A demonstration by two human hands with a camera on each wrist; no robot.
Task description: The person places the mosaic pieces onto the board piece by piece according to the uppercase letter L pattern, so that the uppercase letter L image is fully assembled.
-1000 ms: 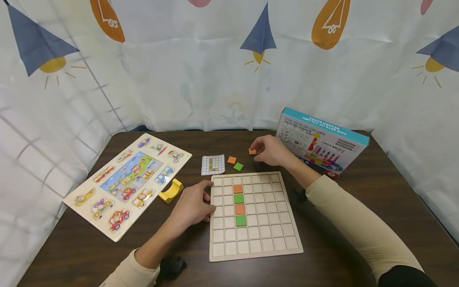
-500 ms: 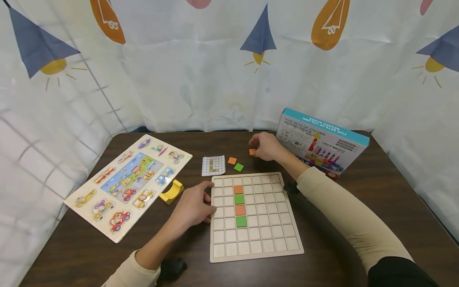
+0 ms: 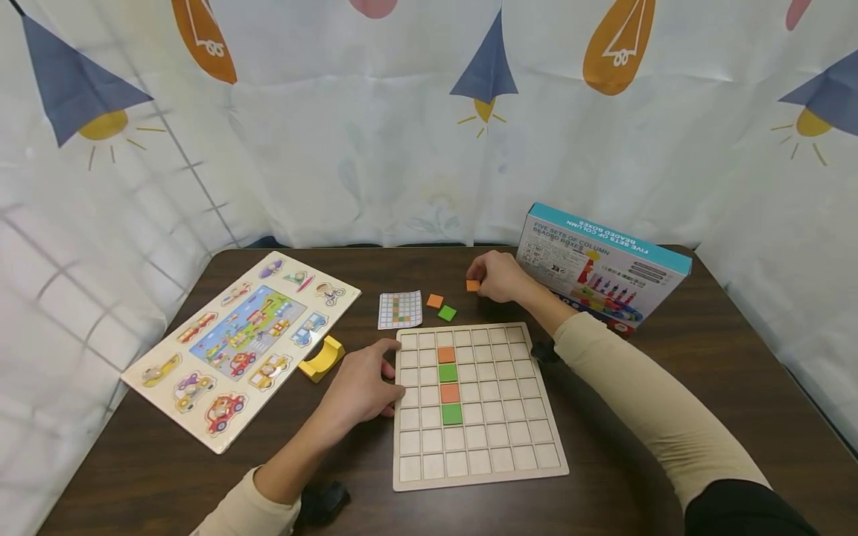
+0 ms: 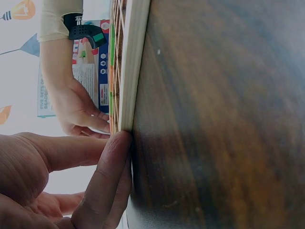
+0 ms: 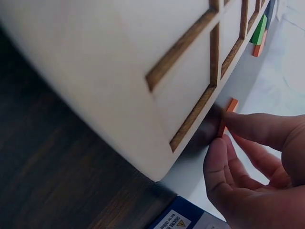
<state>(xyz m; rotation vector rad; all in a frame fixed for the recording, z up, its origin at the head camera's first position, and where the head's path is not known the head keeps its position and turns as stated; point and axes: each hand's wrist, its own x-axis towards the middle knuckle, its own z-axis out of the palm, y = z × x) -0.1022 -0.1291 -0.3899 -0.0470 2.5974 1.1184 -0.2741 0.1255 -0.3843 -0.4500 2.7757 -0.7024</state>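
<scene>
1. The person's bare right hand (image 3: 504, 277) is nearly closed: the thumb and a finger pinch a small, flat, square orange tile (image 3: 472, 286).
2. That tile is just past the far side of a big, pale wooden board with square dips (image 3: 496, 439). I can't tell if it touches the dark brown wooden table (image 3: 603, 476).
3. The person's bare left hand (image 3: 360, 383) is loosely open, and its fingers touch the board's left edge.
4. Four small, flat, square tiles (image 3: 447, 373) sit in one line on the board. From the far end they go orange, green, orange, green.
5. A loose, square orange piece (image 3: 435, 301) and a loose, square green piece (image 3: 447, 313) lie near each other on the table. Just left of them is a little white paper card with a grid (image 3: 400, 310).
6. Over on the left lies a big, pale picture puzzle (image 3: 201, 342), with a curved yellow block (image 3: 323, 360) by its edge.
7. A blue and white cardboard box (image 3: 603, 260) stands behind the right arm.
</scene>
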